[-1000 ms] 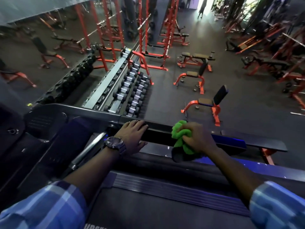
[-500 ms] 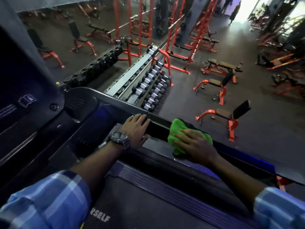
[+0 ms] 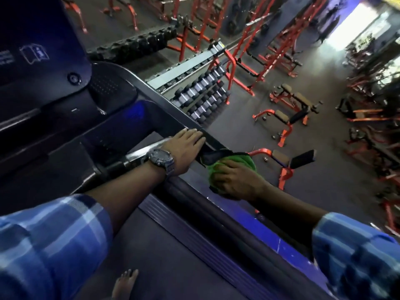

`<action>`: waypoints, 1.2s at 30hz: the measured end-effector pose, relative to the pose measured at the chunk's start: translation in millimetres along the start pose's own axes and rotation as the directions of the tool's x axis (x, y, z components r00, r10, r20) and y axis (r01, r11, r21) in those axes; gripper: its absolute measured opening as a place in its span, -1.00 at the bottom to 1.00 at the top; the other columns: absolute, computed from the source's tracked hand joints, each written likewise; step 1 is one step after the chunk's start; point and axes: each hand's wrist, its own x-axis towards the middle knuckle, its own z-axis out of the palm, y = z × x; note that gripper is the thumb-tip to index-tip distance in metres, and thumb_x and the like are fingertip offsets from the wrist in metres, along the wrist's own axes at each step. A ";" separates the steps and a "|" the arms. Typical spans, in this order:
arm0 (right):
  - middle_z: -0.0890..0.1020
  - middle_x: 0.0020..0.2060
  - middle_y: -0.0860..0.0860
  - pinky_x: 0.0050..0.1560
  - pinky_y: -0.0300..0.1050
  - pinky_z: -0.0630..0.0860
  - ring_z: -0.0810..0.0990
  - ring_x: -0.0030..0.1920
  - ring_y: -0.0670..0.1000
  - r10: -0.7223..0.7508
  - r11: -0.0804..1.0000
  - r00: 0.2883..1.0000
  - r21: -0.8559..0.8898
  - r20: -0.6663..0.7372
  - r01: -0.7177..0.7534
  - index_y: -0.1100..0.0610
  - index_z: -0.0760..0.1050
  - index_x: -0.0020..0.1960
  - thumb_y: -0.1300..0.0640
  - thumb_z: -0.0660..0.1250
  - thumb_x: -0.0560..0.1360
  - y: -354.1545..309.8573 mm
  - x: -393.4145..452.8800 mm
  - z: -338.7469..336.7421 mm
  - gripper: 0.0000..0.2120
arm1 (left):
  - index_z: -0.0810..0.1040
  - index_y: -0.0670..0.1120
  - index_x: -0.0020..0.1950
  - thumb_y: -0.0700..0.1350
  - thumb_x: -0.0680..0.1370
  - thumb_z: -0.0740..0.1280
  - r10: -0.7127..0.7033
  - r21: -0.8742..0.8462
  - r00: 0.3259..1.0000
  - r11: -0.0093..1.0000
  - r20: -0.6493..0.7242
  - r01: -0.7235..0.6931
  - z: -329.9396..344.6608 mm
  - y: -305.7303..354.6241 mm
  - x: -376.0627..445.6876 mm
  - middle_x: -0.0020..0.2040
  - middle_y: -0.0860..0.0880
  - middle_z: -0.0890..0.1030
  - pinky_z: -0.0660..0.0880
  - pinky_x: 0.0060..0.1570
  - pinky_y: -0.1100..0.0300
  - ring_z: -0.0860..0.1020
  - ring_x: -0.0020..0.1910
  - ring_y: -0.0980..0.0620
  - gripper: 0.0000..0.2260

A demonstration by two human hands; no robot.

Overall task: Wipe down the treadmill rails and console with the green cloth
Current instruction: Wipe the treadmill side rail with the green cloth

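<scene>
Standing on the treadmill belt (image 3: 173,267), barefoot, one foot (image 3: 125,282) visible at the lower edge, facing the right-hand side rail (image 3: 171,111), which runs from the console (image 3: 43,50) at upper left down toward my right sleeve. Largest risk, in my judgement: I am leaning over the rail toward the gym floor well below, with weight partly on my arms; if the belt shifted or my bare foot slid, I would pitch onto the rail. Next risk: the green cloth (image 3: 244,162) is bunched, and a dark flap at its upper edge stands off the rail; a hard stroke could drag a loose fold free and drop it over the far side, out of reach. Smaller risk: a bunched cloth touches the rail only in part, so a pass may leave streaks, and the console looks not yet wiped. Smallest: my watch (image 3: 160,159) sits just beside a chrome bar (image 3: 138,158) and could scrape it if my wrist drops. Pose now: left arm extended across the belt, left hand (image 3: 184,148) lying flat on the rail top, fingers straight and together, holding nothing, bracing. Right arm reaches in from lower right, forearm slanted up to the rail; right hand (image 3: 236,180) is on the cloth with fingers curled down into the fabric, gripping it and pressing it against the rail, just beside the left hand but not touching it.
</scene>
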 end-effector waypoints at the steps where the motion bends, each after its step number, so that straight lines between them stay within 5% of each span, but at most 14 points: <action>1: 0.64 -0.06 -0.01 0.26 0.02 0.41 0.57 0.06 0.11 0.009 0.999 1.000 -0.033 -0.023 -0.009 0.04 0.62 -0.13 0.09 0.16 0.66 2.5 5.7 -1.7 -0.70 | 0.04 -0.14 0.52 -0.07 0.42 0.30 -0.023 -0.009 1.000 1.000 0.007 0.023 0.1 0.1 -2.0 0.53 -0.12 0.09 0.03 0.49 -0.01 0.05 0.51 -0.12 -0.26; 5: 0.66 -0.08 0.09 0.26 0.05 0.41 0.60 0.05 0.16 0.134 0.985 0.979 -0.087 -0.154 -0.148 0.19 0.64 -0.07 0.21 0.22 0.62 -9.9 47.0 7.5 -0.78 | -0.01 -0.11 0.53 -0.10 0.42 0.31 -0.054 -0.036 0.999 0.998 0.006 0.054 3.0 4.3 -7.4 0.56 -0.08 0.01 0.08 0.47 0.00 -0.03 0.54 -0.08 -0.24; 9: 0.57 -0.34 0.07 0.13 -0.01 0.38 0.58 -0.13 0.14 -0.028 1.000 1.000 -0.013 -0.008 0.028 0.16 0.54 -0.32 0.25 0.16 0.59 -18.0 22.2 17.9 -0.65 | -0.04 -0.10 0.54 -0.14 0.39 0.32 -0.137 -0.037 0.989 0.990 0.061 0.139 1.3 17.4 -13.3 0.57 -0.07 -0.05 0.10 0.47 -0.02 -0.06 0.54 -0.08 -0.19; 12: 0.56 -0.33 0.07 -0.02 0.05 0.32 0.54 -0.17 0.14 -0.095 0.992 0.992 0.095 0.080 0.088 0.11 0.52 -0.32 0.14 0.15 0.50 -10.6 -18.4 6.2 -0.72 | -0.05 -0.06 0.54 -0.10 0.39 0.35 -0.187 -0.029 0.980 0.981 0.068 0.190 1.4 35.9 -13.2 0.57 -0.07 -0.05 0.09 0.47 -0.02 -0.04 0.54 -0.10 -0.18; 16: 0.60 -0.28 0.03 -0.12 0.03 0.33 0.53 -0.15 0.12 0.028 0.996 0.998 -0.086 -0.048 -0.032 0.08 0.61 -0.22 0.07 0.32 0.47 -11.1 -19.0 -2.8 -0.85 | -0.04 -0.09 0.54 -0.05 0.39 0.34 -0.228 -0.053 0.970 0.971 0.089 0.233 3.4 84.5 1.3 0.57 -0.07 -0.03 0.07 0.48 -0.05 -0.05 0.54 -0.11 -0.18; 21: 0.67 -0.09 0.12 0.13 0.06 0.44 0.59 0.02 0.18 0.136 0.990 0.973 -0.009 -0.184 -0.140 0.21 0.64 -0.05 0.25 0.22 0.56 -48.1 -63.0 25.1 -0.79 | -0.06 -0.13 0.54 -0.13 0.35 0.41 -0.357 -0.108 0.929 0.924 0.094 0.366 11.5 123.6 9.6 0.57 -0.10 -0.04 0.13 0.45 -0.07 -0.07 0.54 -0.12 -0.10; 25: 0.61 -0.13 0.05 0.06 0.03 0.38 0.54 -0.04 0.13 0.165 0.986 0.960 0.011 -0.225 -0.166 0.13 0.60 -0.13 0.23 0.24 0.58 -59.9 -147.3 22.5 -0.81 | -0.03 -0.08 0.54 -0.15 0.36 0.36 -0.333 -0.115 0.937 0.932 0.106 0.344 5.9 158.1 10.7 0.57 -0.06 -0.02 0.16 0.44 -0.12 -0.05 0.54 -0.11 -0.16; 30: 0.61 -0.12 0.01 0.04 0.05 0.39 0.59 -0.07 0.10 0.410 0.906 0.864 0.025 -0.292 -0.422 0.06 0.61 -0.03 0.15 0.24 0.59 -70.8 -132.8 18.7 -0.83 | -0.06 -0.02 0.54 -0.20 0.36 0.32 -0.292 -0.107 0.947 0.946 0.130 0.307 5.0 193.3 13.3 0.57 0.00 -0.06 0.17 0.44 -0.11 -0.07 0.54 -0.07 -0.15; 33: 0.66 0.05 0.10 0.21 0.09 0.42 0.61 0.10 0.15 0.399 0.915 0.883 0.046 -0.247 -0.401 0.17 0.63 0.08 0.21 0.14 0.62 -88.4 -137.2 38.3 -0.73 | -0.09 -0.06 0.54 -0.22 0.33 0.31 -0.251 -0.098 0.960 0.960 0.125 0.263 11.2 203.9 8.5 0.57 -0.04 -0.09 0.16 0.43 -0.11 -0.09 0.54 -0.10 -0.12; 36: 0.65 -0.09 0.14 0.11 0.07 0.47 0.61 -0.04 0.18 0.296 0.955 0.933 0.076 -0.203 -0.287 0.22 0.63 -0.07 0.25 0.07 0.67 -103.7 -194.1 49.5 -0.64 | -0.10 -0.06 0.55 -0.22 0.33 0.30 -0.227 -0.116 0.969 0.964 0.099 0.238 14.1 214.0 2.9 0.57 -0.04 -0.12 0.16 0.43 -0.10 -0.10 0.54 -0.08 -0.12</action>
